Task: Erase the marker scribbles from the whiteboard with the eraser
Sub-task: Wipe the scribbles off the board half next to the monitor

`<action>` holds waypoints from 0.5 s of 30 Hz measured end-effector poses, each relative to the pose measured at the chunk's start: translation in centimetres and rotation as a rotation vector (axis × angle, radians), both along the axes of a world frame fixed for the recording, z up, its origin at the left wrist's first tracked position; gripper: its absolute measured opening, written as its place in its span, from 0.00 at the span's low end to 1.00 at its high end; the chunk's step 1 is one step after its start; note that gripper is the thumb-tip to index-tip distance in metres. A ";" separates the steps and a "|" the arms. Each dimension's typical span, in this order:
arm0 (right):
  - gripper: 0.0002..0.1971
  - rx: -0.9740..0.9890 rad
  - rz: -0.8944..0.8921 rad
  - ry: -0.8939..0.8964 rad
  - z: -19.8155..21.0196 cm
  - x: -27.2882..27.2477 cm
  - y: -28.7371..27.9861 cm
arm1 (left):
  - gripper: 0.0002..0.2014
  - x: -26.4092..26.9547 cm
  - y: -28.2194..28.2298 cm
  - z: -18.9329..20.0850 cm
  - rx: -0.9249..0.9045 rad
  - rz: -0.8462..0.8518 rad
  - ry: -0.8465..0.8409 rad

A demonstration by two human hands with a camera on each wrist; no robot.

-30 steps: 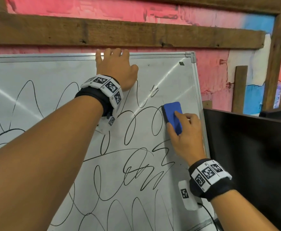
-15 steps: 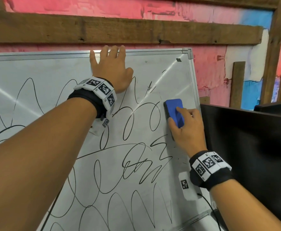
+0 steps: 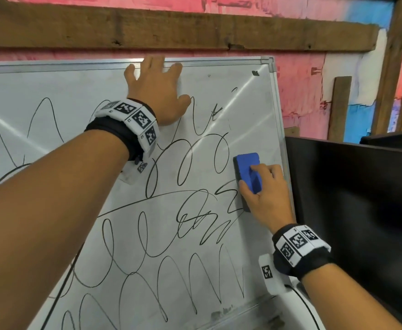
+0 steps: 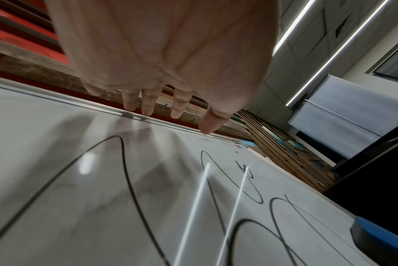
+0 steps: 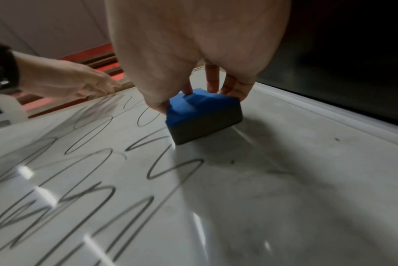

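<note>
We see the whiteboard (image 3: 80,91) leaning against a pink wall (image 3: 297,75), and the black scribbles (image 3: 195,217) run over most of it. At 3 o'clock on the board, close to its right frame, the right hand (image 3: 264,194) holds the eraser (image 3: 248,172). The thumb sits on the eraser's left edge and the other fingers curl over its blue back, so the fingers are clamped on it. In the right wrist view the eraser (image 5: 203,117) shows a blue top and a dark felt underside, and the felt lies against the board (image 5: 284,180). A zigzag line passes just beside its lower left corner. The strip of board between the eraser and the right frame carries only faint grey smudges.

At 12 o'clock the left hand (image 3: 154,91) lies at the board's top edge, fingers straight and slightly apart, tips at the metal frame. In the left wrist view the fingers (image 4: 148,104) reach to the frame, while the palm (image 4: 161,45) stands off the surface and throws a shadow on it. Whether the tips press the frame we cannot tell.

Both wrists wear black bands (image 3: 302,248) with white coded tags. At 3 o'clock beyond the board stands a dark panel (image 3: 352,198), touching or nearly touching the frame. A wooden beam (image 3: 171,27) runs along the wall above the board.
</note>
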State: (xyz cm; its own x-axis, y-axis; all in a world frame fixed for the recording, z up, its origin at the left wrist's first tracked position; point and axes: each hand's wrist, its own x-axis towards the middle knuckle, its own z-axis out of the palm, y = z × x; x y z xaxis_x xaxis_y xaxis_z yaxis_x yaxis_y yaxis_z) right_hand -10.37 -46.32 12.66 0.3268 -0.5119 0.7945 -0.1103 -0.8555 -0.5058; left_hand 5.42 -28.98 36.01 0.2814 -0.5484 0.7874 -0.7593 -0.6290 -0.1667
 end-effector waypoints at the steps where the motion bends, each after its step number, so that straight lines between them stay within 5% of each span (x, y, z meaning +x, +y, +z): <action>1: 0.19 -0.012 0.010 0.019 -0.8 -0.2 0.2 | 0.32 -0.3 0.1 -0.5 -0.004 -0.014 0.000; 9: 0.17 0.064 0.002 0.048 -3.8 -1.6 0.7 | 0.31 -3.1 -0.4 -5.7 0.112 -0.170 -0.017; 15: 0.18 0.206 -0.030 0.078 -6.0 -3.0 0.5 | 0.30 -4.1 -0.2 -9.4 0.189 -0.124 -0.132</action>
State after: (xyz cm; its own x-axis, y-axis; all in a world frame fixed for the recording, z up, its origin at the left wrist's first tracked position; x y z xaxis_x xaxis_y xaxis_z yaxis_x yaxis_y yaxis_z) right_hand -13.38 -45.78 6.68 0.3652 -0.6712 0.6451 -0.1798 -0.7308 -0.6585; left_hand 1.29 -29.21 26.60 0.1048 -0.7129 0.6934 -0.7926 -0.4810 -0.3747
